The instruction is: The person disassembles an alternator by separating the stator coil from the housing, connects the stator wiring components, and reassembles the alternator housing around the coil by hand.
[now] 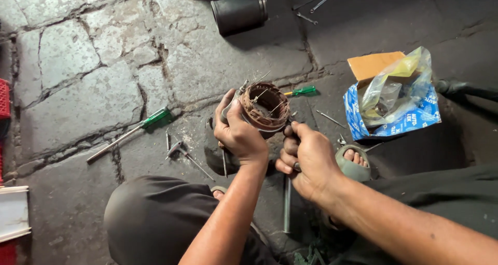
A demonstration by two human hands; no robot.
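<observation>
Left hand [239, 135] closed round side of rusty ring-shaped winding part [265, 107], fingers wrapped, thumb up along rim. Right hand [306, 158] fisted on metal tool handle [287, 203], just beside left hand, below part; tip hidden behind part. Thin wires sticking up from part, above grip. Green-handled screwdriver [129, 134] on stone floor [78, 78], well left of grip. Smaller green screwdriver [301, 91] just beyond part. Black cylinder [238, 12] far beyond. Blue plastic bag [394, 101] right of grip.

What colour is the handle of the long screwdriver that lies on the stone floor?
Green; the screwdriver shows in the head view, left of the left hand.
</observation>
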